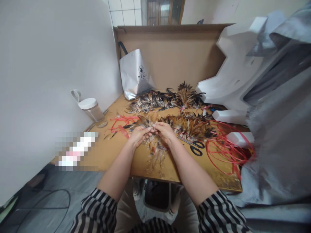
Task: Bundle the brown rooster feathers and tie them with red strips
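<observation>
My left hand [139, 135] and my right hand [165, 131] meet over the middle of the table, both closed with fingertips pinched together. Between them is a small bunch of brown feathers [147, 118], its tips fanning away from me. The quill ends at the pinch are partly hidden by my fingers. Loose pale feathers and fluff [156, 155] lie on the table just below my hands. To the right, a row of golden-brown feathers [198, 125] spreads out, and black-handled scissors [197, 148] rest in front of it.
Darker feathers [155, 101] lie farther back, before a silver bag [134, 74]. Red plastic strips [225, 152] tangle at the right beside white foam [239, 61]; more red strips [121, 122] lie left. A lidded cup [92, 110] stands by the left wall. Below the table's edge is a dark bin [157, 194].
</observation>
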Demonstrator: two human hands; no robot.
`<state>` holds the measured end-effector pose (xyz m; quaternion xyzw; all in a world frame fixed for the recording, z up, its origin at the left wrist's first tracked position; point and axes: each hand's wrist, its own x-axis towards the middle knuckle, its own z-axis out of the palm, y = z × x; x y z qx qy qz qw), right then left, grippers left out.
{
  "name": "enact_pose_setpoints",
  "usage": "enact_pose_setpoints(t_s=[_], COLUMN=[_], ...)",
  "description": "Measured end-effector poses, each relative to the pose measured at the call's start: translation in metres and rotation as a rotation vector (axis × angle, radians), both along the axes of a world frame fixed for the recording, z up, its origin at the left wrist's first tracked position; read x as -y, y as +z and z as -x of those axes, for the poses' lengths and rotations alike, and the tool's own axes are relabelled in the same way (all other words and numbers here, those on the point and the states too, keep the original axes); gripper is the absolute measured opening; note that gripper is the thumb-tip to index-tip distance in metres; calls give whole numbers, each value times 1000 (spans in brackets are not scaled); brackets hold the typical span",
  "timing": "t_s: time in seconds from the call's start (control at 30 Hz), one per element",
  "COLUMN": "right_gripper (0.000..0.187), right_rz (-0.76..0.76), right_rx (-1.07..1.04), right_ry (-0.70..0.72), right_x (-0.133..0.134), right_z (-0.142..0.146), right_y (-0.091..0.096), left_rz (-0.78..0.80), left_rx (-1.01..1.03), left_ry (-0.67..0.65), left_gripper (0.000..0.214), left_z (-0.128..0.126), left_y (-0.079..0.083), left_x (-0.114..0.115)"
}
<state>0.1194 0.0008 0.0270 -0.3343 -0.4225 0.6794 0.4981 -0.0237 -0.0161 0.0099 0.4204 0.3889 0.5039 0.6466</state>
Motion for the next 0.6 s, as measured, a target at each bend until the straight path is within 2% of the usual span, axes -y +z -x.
enact_pose_setpoints(t_s=[0.3, 0.6], right_gripper=[27, 29], right_rz=[-67, 26], right_rx=[85, 27], right_ry=[-99, -102], right_x=[-1, 2], right_z=[3, 7], right_y=[-7, -6], left_rz=[-2, -44], left_rx=[-133, -197], left_ry=[50, 47], left_gripper=[29, 30], left_z=[-5, -7], left_y=[1, -3], left_x=[2, 1])
